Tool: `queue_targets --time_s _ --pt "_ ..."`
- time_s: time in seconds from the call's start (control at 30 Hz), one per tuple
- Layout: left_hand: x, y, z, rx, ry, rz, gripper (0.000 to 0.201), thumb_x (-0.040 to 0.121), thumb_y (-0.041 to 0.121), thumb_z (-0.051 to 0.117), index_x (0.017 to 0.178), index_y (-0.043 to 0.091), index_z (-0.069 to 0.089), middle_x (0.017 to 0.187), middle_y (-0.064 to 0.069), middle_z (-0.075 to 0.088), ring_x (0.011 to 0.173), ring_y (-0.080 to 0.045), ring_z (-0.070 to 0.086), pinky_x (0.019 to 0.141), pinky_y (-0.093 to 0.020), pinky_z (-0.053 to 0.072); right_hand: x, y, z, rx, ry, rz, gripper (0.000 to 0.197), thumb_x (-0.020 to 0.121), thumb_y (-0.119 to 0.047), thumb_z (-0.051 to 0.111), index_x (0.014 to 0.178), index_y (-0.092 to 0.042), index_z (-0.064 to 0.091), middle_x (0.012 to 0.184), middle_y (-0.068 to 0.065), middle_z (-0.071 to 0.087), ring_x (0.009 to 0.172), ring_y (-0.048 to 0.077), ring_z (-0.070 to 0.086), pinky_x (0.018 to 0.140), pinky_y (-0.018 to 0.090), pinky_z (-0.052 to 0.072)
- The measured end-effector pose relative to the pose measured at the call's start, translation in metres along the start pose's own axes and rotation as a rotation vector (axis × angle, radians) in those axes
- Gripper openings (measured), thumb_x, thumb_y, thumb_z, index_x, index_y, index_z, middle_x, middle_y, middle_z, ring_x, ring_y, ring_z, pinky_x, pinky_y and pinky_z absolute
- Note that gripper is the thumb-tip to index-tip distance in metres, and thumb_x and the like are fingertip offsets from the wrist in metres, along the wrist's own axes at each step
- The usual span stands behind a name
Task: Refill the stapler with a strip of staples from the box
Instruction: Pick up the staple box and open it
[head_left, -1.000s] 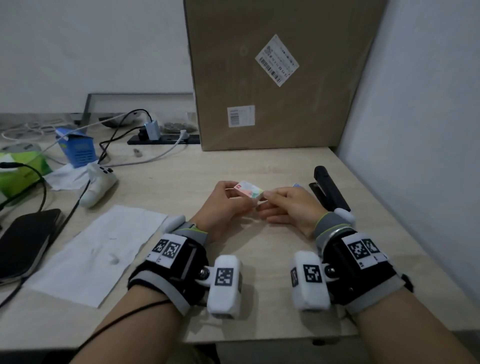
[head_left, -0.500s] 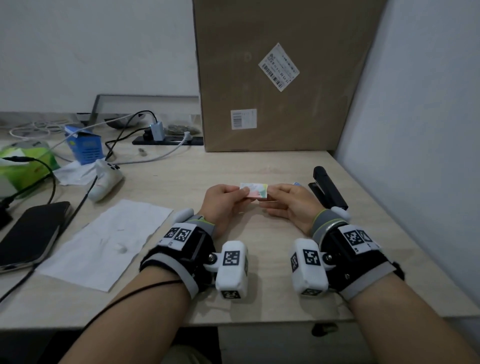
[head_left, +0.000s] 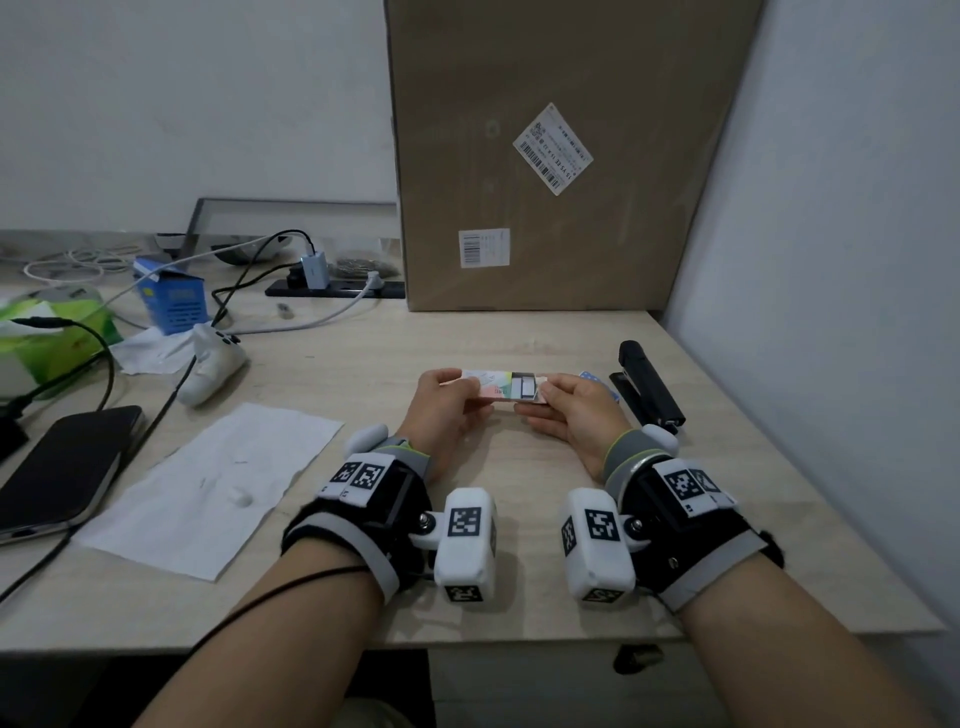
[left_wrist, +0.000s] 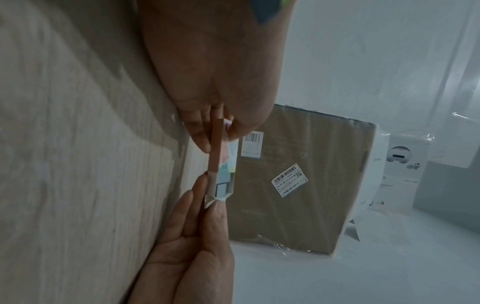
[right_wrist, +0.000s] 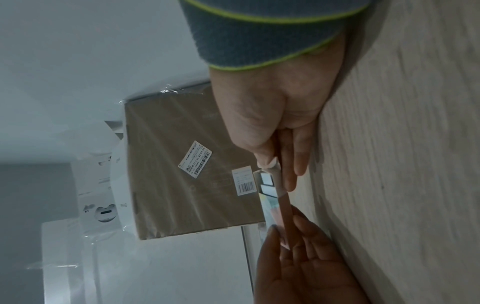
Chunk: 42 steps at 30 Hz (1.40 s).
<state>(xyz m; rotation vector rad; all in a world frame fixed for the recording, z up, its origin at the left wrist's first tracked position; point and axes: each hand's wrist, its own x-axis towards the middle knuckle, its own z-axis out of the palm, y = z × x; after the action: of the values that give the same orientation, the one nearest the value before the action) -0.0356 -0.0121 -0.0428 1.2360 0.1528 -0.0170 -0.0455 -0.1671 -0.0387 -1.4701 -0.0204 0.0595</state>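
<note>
My left hand (head_left: 441, 402) pinching the staple box (head_left: 501, 387) sleeve above the desk (head_left: 332, 374), my right hand (head_left: 576, 410) pinching its slid-out tray end, staples visible inside, black stapler (head_left: 647, 384) lying just right of my right hand

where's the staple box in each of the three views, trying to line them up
Head: the staple box sits mid-frame above the desk, held between the left hand and right hand, tray slid out on the right.
Left wrist: centre, seen edge-on, running downward from the thumb.
Right wrist: right of centre, edge-on.
Shared landmark: the big cardboard carton with its slanted barcode label, behind the box in all three.
</note>
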Motion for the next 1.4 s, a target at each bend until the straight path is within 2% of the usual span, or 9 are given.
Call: queue_targets --time_s 0.13,0.3,0.4,0.53,0.67,0.9,1.17,1.3,1.4 --pt "-0.005 -0.001 -0.003 0.169 -0.104 0.012 0.060 0.076 0.024 0.074 0.126 0.018 0.040 0.103 -0.016 0.061 0.075 -0.020 0.059 0.058 -0.033 0.049 -0.004 -0.002 0.001 -0.009 -0.061 -0.016 0.020 0.096 -0.011 0.042 0.095 -0.012 0.062 0.092 0.004 0.068 0.081 0.013 0.069 0.072 0.022 0.056" --pt "-0.006 -0.001 -0.004 0.223 -0.116 0.077 0.051 0.071 0.013 0.077 0.117 0.013 0.055 0.090 -0.012 0.060 0.062 -0.015 0.053 0.056 -0.032 0.047 -0.006 -0.002 0.004 -0.106 -0.011 -0.053 0.021 0.092 -0.010 0.048 0.106 -0.015 0.063 0.094 0.006 0.068 0.080 0.015 0.066 0.072 0.027 0.052" --pt "-0.003 -0.004 -0.004 0.233 -0.057 0.110 0.051 0.059 0.023 0.079 0.106 0.021 0.059 0.099 -0.017 0.063 0.070 -0.020 0.056 0.063 -0.036 0.049 -0.005 0.000 0.000 -0.265 0.093 -0.232 0.028 0.086 -0.007 0.056 0.109 -0.022 0.060 0.100 -0.003 0.065 0.084 0.010 0.060 0.066 0.016 0.049" --pt "0.002 -0.007 -0.006 0.290 -0.009 0.155 0.054 0.056 0.031 0.078 0.105 0.025 0.057 0.103 -0.015 0.064 0.070 -0.019 0.056 0.063 -0.035 0.046 -0.002 0.000 -0.002 -0.467 0.142 -0.478 0.020 0.080 -0.008 0.064 0.092 -0.022 0.071 0.111 -0.004 0.056 0.097 0.008 0.054 0.074 0.004 0.040" --pt "0.001 -0.007 -0.006 0.317 -0.023 0.166 0.061 0.054 0.035 0.078 0.109 0.023 0.055 0.102 -0.011 0.062 0.071 -0.016 0.054 0.066 -0.034 0.045 0.002 0.003 -0.001 -0.596 0.096 -0.476 0.013 0.077 -0.022 0.071 0.090 -0.022 0.074 0.118 -0.002 0.049 0.112 0.003 0.045 0.083 0.017 0.037" --pt "0.002 -0.008 -0.006 0.320 -0.035 0.175 0.062 0.056 0.031 0.078 0.113 0.020 0.054 0.101 -0.010 0.063 0.074 -0.015 0.056 0.067 -0.030 0.045 0.004 0.004 -0.002 -0.729 0.089 -0.538 0.014 0.075 -0.028 0.073 0.089 -0.024 0.073 0.109 -0.005 0.053 0.109 0.009 0.048 0.096 0.025 0.037" --pt "0.000 -0.007 -0.006 0.362 -0.031 0.180 0.063 0.056 0.032 0.076 0.113 0.019 0.053 0.098 -0.009 0.061 0.074 -0.016 0.055 0.069 -0.033 0.047 0.004 0.002 0.000 -0.901 0.036 -0.596 0.013 0.078 -0.021 0.070 0.086 -0.011 0.072 0.100 0.006 0.065 0.100 0.023 0.053 0.084 0.027 0.037" --pt "-0.002 -0.005 -0.006 0.374 -0.040 0.185 0.063 0.058 0.032 0.076 0.115 0.019 0.052 0.098 -0.010 0.062 0.072 -0.016 0.055 0.067 -0.032 0.047 0.004 0.002 0.000 -0.868 0.039 -0.618 0.010 0.075 -0.017 0.072 0.081 -0.010 0.069 0.092 0.006 0.065 0.092 0.023 0.056 0.084 0.035 0.044" --pt "-0.002 -0.006 -0.005 0.389 -0.046 0.204 0.064 0.058 0.034 0.076 0.116 0.020 0.051 0.102 -0.011 0.062 0.073 -0.017 0.055 0.067 -0.031 0.047 0.003 0.003 0.001 -0.794 0.043 -0.602 0.009 0.074 -0.015 0.073 0.081 -0.013 0.067 0.089 0.001 0.060 0.090 0.019 0.056 0.082 0.029 0.042"
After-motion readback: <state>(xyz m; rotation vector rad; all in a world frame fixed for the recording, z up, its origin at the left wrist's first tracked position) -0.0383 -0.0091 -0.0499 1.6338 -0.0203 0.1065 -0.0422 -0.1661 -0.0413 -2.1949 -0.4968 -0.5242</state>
